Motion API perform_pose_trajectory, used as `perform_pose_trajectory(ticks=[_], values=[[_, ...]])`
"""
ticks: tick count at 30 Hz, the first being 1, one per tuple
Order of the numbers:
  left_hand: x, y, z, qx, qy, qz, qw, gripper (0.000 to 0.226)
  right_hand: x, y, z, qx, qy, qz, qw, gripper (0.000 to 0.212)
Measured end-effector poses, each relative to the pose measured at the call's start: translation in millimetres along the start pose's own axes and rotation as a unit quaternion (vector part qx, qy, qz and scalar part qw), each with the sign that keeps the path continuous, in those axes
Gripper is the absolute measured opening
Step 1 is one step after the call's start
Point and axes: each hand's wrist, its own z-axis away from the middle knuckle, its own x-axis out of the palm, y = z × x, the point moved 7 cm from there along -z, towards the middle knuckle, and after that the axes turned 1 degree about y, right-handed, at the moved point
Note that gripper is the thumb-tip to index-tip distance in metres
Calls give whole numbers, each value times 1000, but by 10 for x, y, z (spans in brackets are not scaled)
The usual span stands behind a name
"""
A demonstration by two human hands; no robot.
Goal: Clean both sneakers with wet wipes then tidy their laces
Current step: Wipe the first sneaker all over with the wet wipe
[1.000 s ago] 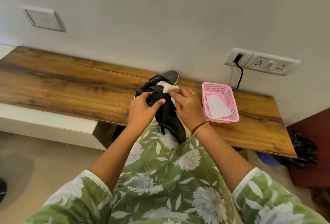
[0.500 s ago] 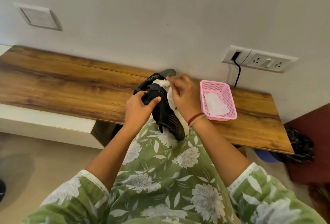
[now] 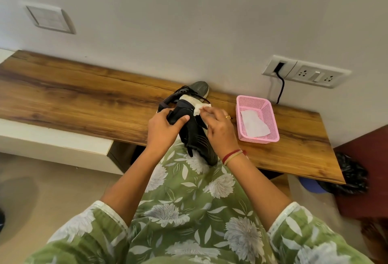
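The left hand (image 3: 162, 130) grips the black sneaker (image 3: 194, 137) while the right hand (image 3: 218, 129) pinches a wet wipe (image 3: 196, 107) against it.

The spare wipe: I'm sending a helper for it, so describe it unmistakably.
Find the long wooden shelf along the white wall; near its right end stands a pink mesh basket. The flat white wipe lies inside it, unlike the crumpled one the right hand holds against the black sneaker.

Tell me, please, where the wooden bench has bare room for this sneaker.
The widest bare stretch of the wooden bench runs from its left end to the left hand. A smaller patch lies right of the pink basket. The middle is crowded: held sneaker, second sneaker behind it, right hand pinching a wipe.
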Motion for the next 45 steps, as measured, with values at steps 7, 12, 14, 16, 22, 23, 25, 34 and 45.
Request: perform_pose_trajectory(ticks=[7,12,14,16,22,23,25,34,45], values=[[-7,4,11,-13,-3,6,1000,31,9,334,146,133,-105,-52,984,22],[11,61,15,-8,-3,-3,1000,32,-319,102,-309,138,50,-114,983,20],[13,74,12,-4,-4,-11,1000,33,-295,-52,-427,78,60,-101,990,21],[9,74,21,1,-3,-10,1000,33,-211,-91,-426,48,44,-72,995,22],[-16,-11,35,-6,2,-8,1000,30,-16,-54,-151,-27,-26,-11,999,30],[-24,-26,25,-15,3,-2,1000,29,19,-36,-71,-27,-41,-6,999,30],[-24,-51,7,-35,-2,20,999,26,125,98,120,8,-82,7,997,22],[49,106,0,-23,-12,10,1000,27,-351,372,26,216,71,-93,969,23],[-22,-76,102,-52,-12,78,996,15,34,27,-50,10,-1,-16,1000,37]])
